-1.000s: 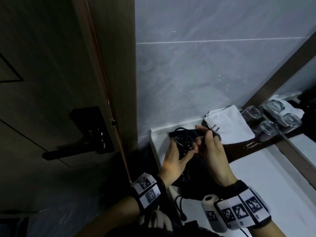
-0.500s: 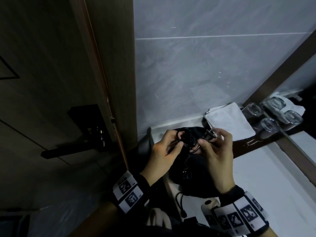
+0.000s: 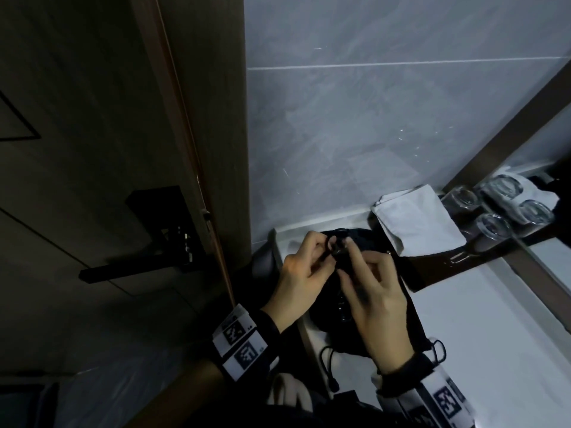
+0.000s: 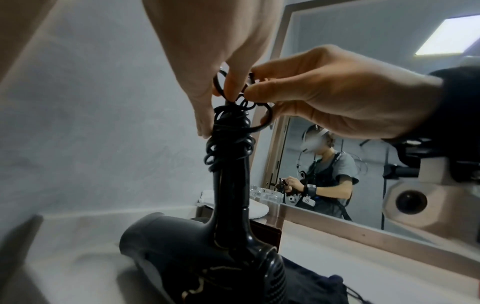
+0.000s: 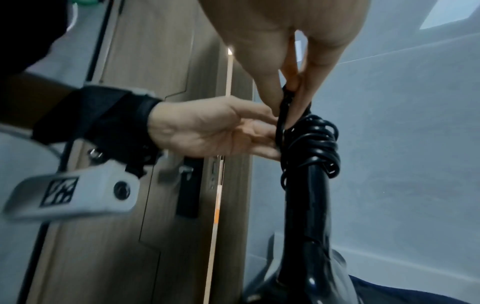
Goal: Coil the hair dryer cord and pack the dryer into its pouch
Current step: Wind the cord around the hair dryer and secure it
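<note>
The black hair dryer (image 4: 202, 257) stands on its body on the counter, handle (image 5: 306, 205) pointing up. Its black cord (image 4: 228, 139) is wound in loops round the top of the handle. My left hand (image 3: 321, 251) pinches the cord loops at the handle's tip from the left. My right hand (image 3: 347, 261) pinches the cord end from the right, its fingertips (image 5: 293, 86) curled on a strand above the coil (image 5: 311, 144). The black drawstring pouch (image 3: 414, 329) lies flat under the dryer, with its strings (image 3: 327, 366) trailing toward me.
A folded white towel (image 3: 417, 220) and upturned glasses (image 3: 494, 225) sit at the back right before a mirror. The white counter (image 3: 479, 319) stretches right. A wooden door with a black handle (image 3: 139, 264) stands close on the left, and a grey tiled wall rises behind.
The right hand has brought the plug end in from the right to the coil. Both hands now meet over the top of the handle, lower and nearer to me.
</note>
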Tool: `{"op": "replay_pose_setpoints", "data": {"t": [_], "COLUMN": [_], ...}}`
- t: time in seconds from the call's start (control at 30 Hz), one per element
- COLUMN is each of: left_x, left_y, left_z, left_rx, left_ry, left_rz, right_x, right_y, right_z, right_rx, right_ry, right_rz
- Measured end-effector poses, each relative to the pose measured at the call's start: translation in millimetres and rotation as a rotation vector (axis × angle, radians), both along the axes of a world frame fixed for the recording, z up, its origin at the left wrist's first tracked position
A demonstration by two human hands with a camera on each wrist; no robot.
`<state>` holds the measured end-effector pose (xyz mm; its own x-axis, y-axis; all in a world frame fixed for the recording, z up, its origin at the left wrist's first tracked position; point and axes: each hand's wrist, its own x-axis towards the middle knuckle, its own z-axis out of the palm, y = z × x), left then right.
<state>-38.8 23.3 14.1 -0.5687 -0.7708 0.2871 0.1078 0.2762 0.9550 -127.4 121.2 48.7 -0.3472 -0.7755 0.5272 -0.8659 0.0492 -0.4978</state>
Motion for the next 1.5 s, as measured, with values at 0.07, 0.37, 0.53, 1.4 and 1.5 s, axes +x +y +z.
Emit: {"op": "replay_pose_setpoints", "data": {"t": [0.07,0.37,0.53,1.4,1.5], "left_x": [0,-2,-3,-11,-9], "left_y": [1,1,3,10,13], "left_z": [0,7,7,-5,-14], "left_rx": [-0.023,0.172,0.177,0.186,0.221], "left_ry": [-0.033,0.060,0.058,0.045,-0.058], "left_rz": [-0.029,-0.006,0.001,-0.114,-0.178], "right_x": [0,5,1,-47,-50], "right_y": [2,0,-1,-15,-15], "right_z": [-2,5,6,14,9], "right_rx": [0.038,0.069,0.066,0.186,0.157], "right_ry": [0.038,-0.005,-0.048,-0.532,-0.569], "right_rz": [0.027,-0.056,-0.048,0.078,0.058]}}
